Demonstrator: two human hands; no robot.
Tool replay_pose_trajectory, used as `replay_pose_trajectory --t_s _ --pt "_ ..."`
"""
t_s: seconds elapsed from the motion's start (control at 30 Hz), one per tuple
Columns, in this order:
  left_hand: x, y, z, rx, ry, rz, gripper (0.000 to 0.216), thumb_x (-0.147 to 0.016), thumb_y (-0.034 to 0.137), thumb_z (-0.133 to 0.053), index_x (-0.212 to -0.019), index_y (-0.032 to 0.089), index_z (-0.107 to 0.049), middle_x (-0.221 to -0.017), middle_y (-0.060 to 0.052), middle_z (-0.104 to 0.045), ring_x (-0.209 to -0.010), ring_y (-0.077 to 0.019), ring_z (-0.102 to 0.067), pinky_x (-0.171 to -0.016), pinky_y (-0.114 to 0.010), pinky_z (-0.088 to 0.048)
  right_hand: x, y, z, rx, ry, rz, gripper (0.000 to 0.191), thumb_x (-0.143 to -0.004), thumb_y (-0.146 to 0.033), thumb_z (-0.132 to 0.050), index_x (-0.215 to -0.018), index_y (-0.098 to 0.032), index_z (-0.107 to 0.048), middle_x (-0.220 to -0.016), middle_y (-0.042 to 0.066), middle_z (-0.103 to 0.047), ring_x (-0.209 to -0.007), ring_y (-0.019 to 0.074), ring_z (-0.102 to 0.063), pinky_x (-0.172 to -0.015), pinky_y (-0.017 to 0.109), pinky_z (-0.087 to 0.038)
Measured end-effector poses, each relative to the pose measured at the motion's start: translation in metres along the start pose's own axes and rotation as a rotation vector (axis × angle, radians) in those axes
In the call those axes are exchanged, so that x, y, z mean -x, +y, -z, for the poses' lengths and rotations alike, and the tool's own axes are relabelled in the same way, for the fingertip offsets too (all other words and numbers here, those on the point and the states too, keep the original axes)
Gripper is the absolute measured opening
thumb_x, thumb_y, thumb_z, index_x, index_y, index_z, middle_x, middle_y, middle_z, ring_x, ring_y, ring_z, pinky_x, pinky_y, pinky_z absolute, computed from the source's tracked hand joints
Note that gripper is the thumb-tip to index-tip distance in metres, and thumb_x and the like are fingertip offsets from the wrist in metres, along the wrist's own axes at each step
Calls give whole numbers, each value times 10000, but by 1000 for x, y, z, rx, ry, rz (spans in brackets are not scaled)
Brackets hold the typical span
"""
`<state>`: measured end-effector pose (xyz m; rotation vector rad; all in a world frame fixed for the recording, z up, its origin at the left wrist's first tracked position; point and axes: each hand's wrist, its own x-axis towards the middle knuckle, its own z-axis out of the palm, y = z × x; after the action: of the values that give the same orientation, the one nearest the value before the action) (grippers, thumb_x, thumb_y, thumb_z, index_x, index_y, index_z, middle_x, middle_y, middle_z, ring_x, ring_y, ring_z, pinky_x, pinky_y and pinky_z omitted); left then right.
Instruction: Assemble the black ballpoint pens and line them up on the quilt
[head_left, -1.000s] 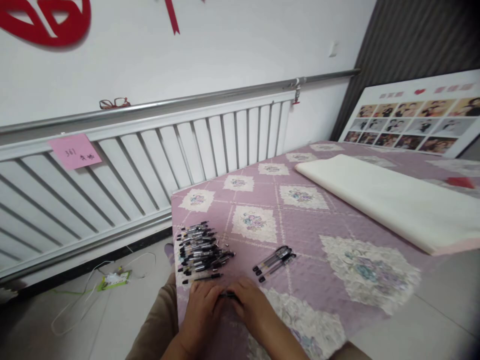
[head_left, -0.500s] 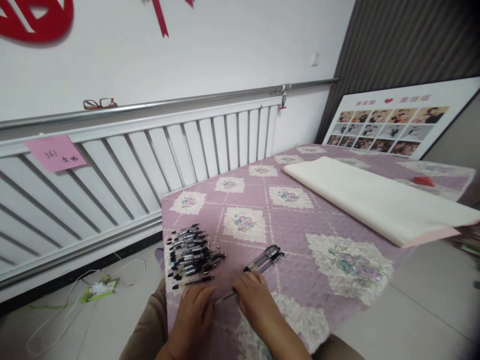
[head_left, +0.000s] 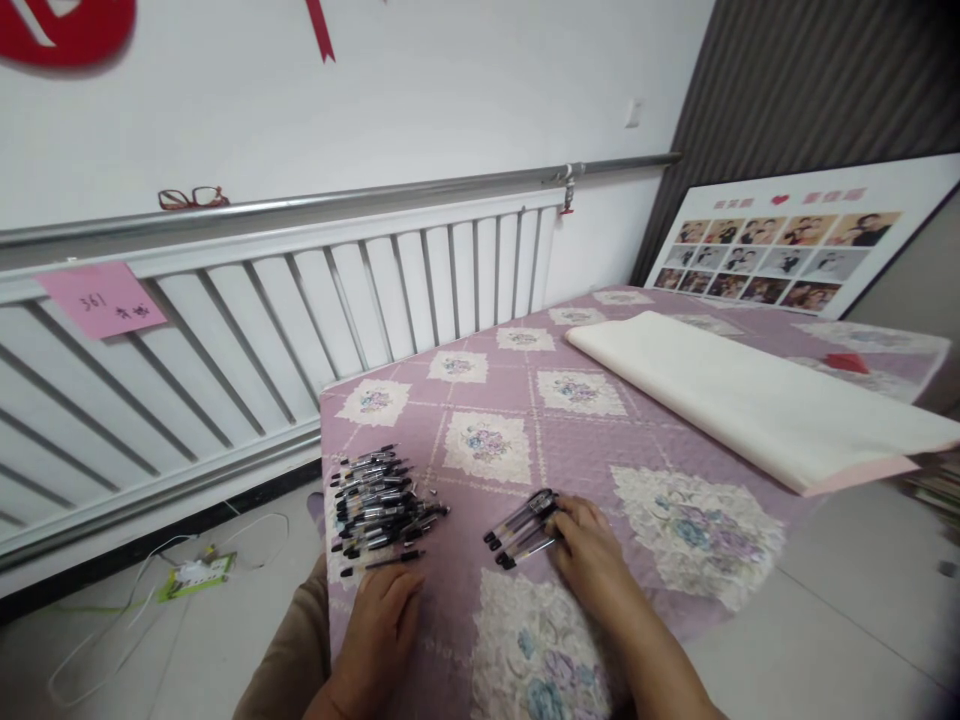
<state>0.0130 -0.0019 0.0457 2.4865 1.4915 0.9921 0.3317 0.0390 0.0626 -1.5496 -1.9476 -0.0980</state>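
A heap of black-and-clear pens (head_left: 375, 505) lies near the left edge of the cloth-covered table. One black pen (head_left: 394, 562) rests at its lower side, just beyond the fingertips of my left hand (head_left: 377, 625). That hand lies on the cloth, fingers loosely stretched and thumb a little apart, with nothing seen in it. To the right, my right hand (head_left: 589, 550) has its fingers closed on the end of a clear pen (head_left: 534, 548). This pen lies alongside a small group of capped pens (head_left: 517, 520), their dark ends pointing lower left. The right fingertips partly cover the pens' upper ends.
Purple flowered cloth (head_left: 581, 455) covers the table. A folded cream sheet (head_left: 750, 400) and a red paper piece (head_left: 847, 362) lie at the right. A white radiator (head_left: 420, 290) runs along the wall, and a photo board (head_left: 780, 245) leans at the back. A power strip (head_left: 196, 577) with cables sits on the floor.
My right hand has moved right and away from my left, bringing a pen to the lower side of the small group. My left hand has let go of that pen and stayed near the heap.
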Motion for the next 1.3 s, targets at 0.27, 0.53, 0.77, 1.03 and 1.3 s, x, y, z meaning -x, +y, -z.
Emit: replay_pose_trajectory --t_s 0.27,0.53,0.77,1.03,1.3 --pt "1 0 -1 24 -23 41 210 -875 230 -453 -1021 218 -604 -1000 -87 -624 -932 -211 -579 -822 -375 -494 3 2 -12 60 -68 -41 252 -672 -51 -460 -763 -224 -618 -1154 84 -553 -1121 250 -443 -882 412 -427" --pt "1 -2 -2 22 -41 44 220 -878 237 -445 -1031 230 -603 -1007 -81 -631 -934 -213 -584 -835 -386 -495 2 0 -12 58 -58 -72 282 -670 -19 -439 -759 -211 -625 -1146 95 -547 -1114 244 -449 -885 406 -428" --pt "0 -2 -1 43 -35 47 218 -875 242 -435 -1010 222 -606 -992 -85 -632 -911 -209 -592 -804 -367 -506 0 -1 -13 60 -52 -84 292 -676 -18 -431 -770 -204 -635 -1132 108 -546 -1092 250 -461 -877 401 -443" --pt "-1 0 0 43 -18 66 215 -875 247 -442 -1014 222 -605 -998 -86 -634 -928 -215 -590 -827 -381 -499 10 18 -14 63 29 -91 257 -701 -85 -451 -875 -170 -620 -1096 136 -556 -1051 263 -500 -914 425 -431" --pt "0 -1 -2 57 -34 78 225 -884 256 -426 -1009 210 -608 -995 -97 -634 -926 -213 -591 -828 -381 -500 17 25 -19 67 41 -197 241 -714 -120 -469 -902 -172 -610 -1078 125 -569 -1004 252 -546 -897 403 -450"
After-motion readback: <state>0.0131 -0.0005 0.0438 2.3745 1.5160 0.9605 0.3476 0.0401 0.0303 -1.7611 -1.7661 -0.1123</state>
